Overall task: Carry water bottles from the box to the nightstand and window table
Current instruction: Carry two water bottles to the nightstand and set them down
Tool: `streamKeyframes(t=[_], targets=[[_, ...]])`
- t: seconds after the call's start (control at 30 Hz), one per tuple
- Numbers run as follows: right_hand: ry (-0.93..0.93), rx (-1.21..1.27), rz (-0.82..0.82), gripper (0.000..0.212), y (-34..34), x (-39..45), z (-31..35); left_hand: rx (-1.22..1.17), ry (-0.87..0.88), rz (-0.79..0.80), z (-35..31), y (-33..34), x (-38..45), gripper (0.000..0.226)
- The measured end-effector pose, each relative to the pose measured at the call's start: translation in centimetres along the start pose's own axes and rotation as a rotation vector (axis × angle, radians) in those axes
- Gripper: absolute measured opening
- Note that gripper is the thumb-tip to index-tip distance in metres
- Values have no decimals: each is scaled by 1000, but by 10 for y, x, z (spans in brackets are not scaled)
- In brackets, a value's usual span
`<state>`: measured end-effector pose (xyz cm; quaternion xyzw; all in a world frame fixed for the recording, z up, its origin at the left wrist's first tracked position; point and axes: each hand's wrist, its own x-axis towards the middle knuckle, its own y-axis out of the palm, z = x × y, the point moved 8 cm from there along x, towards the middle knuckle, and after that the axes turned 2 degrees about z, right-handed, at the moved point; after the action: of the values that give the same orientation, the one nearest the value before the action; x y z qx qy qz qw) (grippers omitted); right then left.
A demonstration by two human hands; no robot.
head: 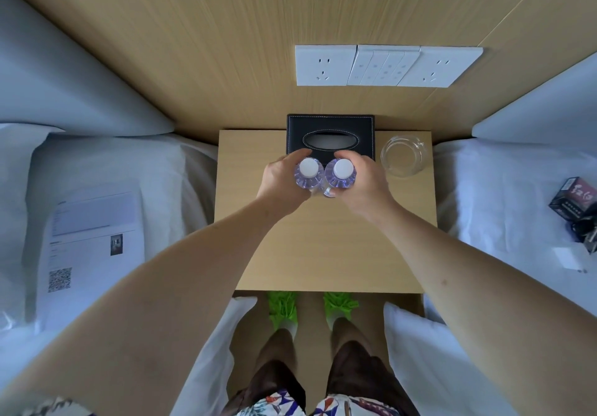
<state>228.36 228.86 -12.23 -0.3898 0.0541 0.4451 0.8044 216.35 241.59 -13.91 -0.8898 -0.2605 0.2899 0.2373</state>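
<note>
Two clear water bottles with white caps stand upright side by side over the wooden nightstand, seen from above. My left hand wraps the left bottle. My right hand wraps the right bottle. The two bottles touch each other just in front of the black tissue box. Whether their bases rest on the nightstand top is hidden by my hands.
A glass ashtray sits at the nightstand's back right. Beds with white sheets flank both sides; a printed sheet lies on the left bed, small dark boxes on the right bed. Sockets and switches are on the wooden wall panel.
</note>
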Motion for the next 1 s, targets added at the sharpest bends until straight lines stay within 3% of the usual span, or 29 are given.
streamKeyframes(t=[0.13,0.5,0.63,0.8,0.93,1.0], targets=[[7,-26,54,96,-2,-6,2,-55,-14,27,1,-8,-6,89],[21,-32,30,85,-53,-31,42,109,-14,-8,-71,-69,-22,82],[-22,-45,35,82,-72,-36,66,213,37,21,-100,-76,-29,71],[-15,-197,95,76,-57,-30,51,339,47,123,-84,-43,-27,64],[-30,-162,166,70,-26,-21,26,252,-5,136,-54,-20,-22,31],[-35,-121,139,66,-19,-21,19,230,-34,92,-46,-17,-21,28]])
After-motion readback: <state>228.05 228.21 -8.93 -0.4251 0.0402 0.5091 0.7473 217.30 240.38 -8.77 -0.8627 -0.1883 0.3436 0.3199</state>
